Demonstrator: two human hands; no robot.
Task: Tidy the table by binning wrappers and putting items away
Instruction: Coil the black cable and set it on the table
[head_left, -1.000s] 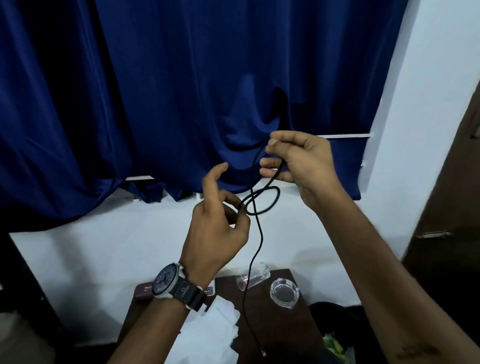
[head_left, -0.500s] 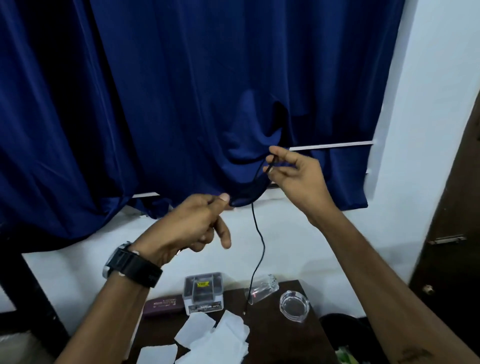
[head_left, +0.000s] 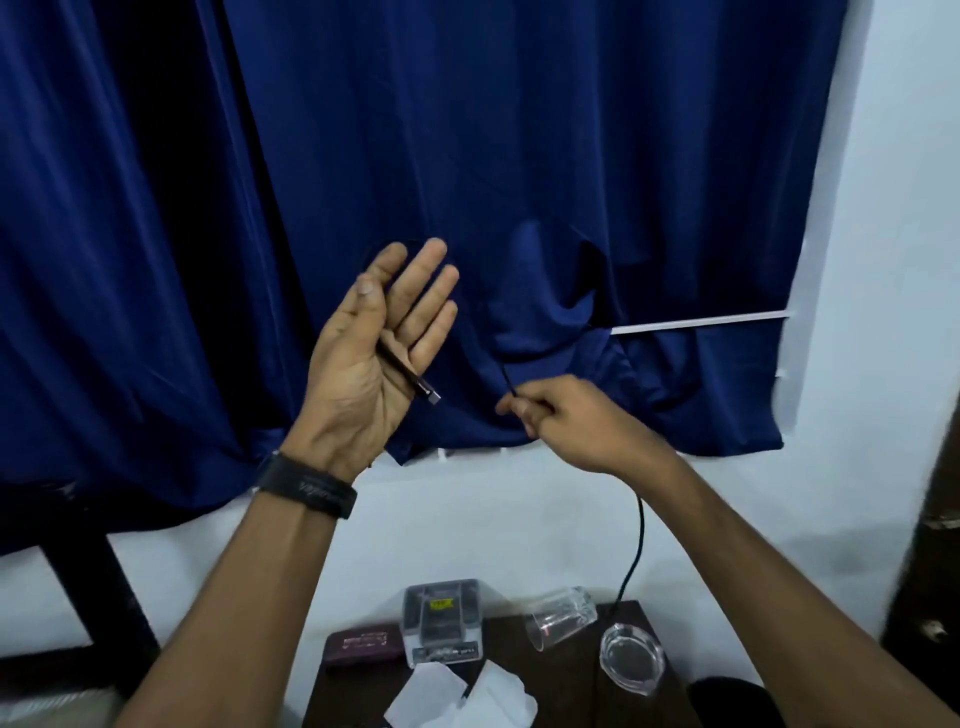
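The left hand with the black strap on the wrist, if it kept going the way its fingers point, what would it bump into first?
Probably the dark blue curtain. The open left hand points up and away, with only cloth behind its fingers, though depth is unclear.

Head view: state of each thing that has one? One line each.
left hand: open, palm up, cable plug end across it
right hand: pinched shut on the cable
cable: slack, hanging toward the table
plastic cup: tipped on its side
glass ashtray: upright, looks empty
clear box: closed
maroon case: closed
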